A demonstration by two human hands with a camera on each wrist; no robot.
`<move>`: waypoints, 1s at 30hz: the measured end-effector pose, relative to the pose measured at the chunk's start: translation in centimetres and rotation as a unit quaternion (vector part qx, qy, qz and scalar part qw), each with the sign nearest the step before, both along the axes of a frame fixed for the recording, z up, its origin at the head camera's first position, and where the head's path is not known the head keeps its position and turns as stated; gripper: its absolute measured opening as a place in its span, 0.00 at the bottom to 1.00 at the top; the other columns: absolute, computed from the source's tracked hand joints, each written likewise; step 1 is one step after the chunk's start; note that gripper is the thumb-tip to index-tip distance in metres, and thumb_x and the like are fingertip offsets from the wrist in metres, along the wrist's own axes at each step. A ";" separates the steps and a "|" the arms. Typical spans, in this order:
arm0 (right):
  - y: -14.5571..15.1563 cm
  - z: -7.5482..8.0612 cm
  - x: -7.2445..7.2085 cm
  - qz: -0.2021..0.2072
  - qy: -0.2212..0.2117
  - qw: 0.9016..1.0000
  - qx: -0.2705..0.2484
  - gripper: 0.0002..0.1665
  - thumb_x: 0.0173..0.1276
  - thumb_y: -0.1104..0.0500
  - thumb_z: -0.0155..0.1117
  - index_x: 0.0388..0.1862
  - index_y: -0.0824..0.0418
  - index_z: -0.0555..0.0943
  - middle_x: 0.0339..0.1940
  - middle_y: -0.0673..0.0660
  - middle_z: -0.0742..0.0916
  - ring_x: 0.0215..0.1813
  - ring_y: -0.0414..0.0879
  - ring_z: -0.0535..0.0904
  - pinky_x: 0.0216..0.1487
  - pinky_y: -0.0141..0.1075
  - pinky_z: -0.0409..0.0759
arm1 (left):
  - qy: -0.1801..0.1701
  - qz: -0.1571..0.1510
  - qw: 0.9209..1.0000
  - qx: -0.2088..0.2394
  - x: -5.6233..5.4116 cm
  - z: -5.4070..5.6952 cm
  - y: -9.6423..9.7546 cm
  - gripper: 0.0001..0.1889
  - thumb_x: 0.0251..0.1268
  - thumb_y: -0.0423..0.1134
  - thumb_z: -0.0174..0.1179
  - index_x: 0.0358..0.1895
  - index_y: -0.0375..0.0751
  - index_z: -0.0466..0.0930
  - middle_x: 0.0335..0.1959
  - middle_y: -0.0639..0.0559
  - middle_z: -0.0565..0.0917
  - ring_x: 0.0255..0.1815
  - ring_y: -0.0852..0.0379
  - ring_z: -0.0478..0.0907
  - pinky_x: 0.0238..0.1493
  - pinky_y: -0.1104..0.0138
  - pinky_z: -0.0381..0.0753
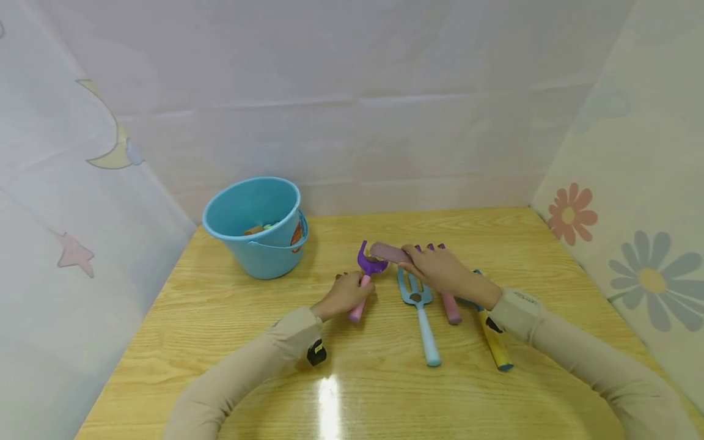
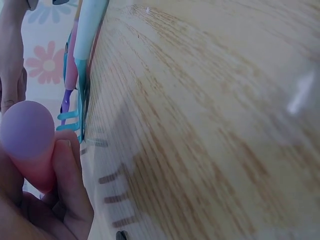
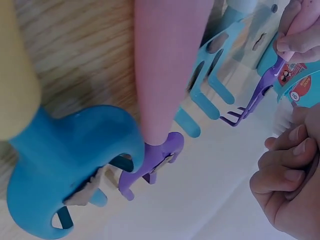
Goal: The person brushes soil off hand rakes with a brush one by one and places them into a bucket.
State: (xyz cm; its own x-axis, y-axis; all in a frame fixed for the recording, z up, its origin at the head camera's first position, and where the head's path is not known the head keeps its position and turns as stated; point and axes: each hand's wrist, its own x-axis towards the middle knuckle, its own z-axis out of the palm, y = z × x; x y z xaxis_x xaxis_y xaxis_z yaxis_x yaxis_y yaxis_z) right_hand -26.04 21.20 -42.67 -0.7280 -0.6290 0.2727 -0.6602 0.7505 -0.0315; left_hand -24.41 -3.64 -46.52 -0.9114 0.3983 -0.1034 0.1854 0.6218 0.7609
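My left hand point(image 1: 342, 296) grips the pink handle of a small hand rake point(image 1: 371, 265) with purple tines, held over the table. In the left wrist view, the round butt of the pink handle point(image 2: 27, 131) faces the camera, with fingers wrapped about it. My right hand point(image 1: 440, 269) holds a mauve-backed brush point(image 1: 389, 252) against the rake's purple head. Pale bristles point(image 3: 284, 119) show past the curled right fingers in the right wrist view. Just below the right hand lies a light blue garden fork point(image 1: 422, 318), beside a second pink-handled rake point(image 1: 451, 308).
A yellow-handled blue rake point(image 1: 495, 342) lies under the right forearm. At the back left of the wooden table point(image 1: 247, 330) stands a light blue bucket point(image 1: 269, 256) with a few small orange and green things inside. Patterned cloth walls point(image 1: 352, 134) enclose the table's back and sides.
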 end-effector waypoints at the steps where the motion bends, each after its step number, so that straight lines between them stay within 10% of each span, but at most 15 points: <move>1: 0.0 0.1 0.0 0.000 -0.010 1.000 0.000 0.26 0.77 0.48 0.56 0.60 0.69 0.75 0.19 0.49 0.77 0.18 0.41 0.69 0.15 0.33 0.66 | 0.000 -0.001 1.000 -0.001 0.0 0.0 0.0 0.09 0.71 0.42 0.52 0.34 0.40 0.72 0.21 0.51 0.77 0.14 0.61 0.72 0.17 0.71 0.72; 30: -0.4 0.0 -0.3 -0.016 -0.033 0.999 0.008 0.26 0.76 0.47 0.57 0.57 0.69 0.76 0.15 0.47 0.73 0.14 0.38 0.65 0.13 0.31 0.61 | 0.005 0.013 1.000 -0.008 -0.4 0.2 -0.8 0.10 0.68 0.43 0.53 0.33 0.40 0.75 0.20 0.52 0.76 0.14 0.62 0.71 0.17 0.72 0.70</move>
State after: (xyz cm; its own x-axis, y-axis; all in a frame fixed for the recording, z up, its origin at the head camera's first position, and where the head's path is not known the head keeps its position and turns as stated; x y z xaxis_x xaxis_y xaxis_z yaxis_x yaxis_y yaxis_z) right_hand -26.29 20.78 -42.63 -0.7636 -0.6092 0.2141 -0.6330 0.7717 -0.0619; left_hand -24.81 -4.47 -46.30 -0.9222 0.3734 -0.1007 0.1769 0.6389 0.7486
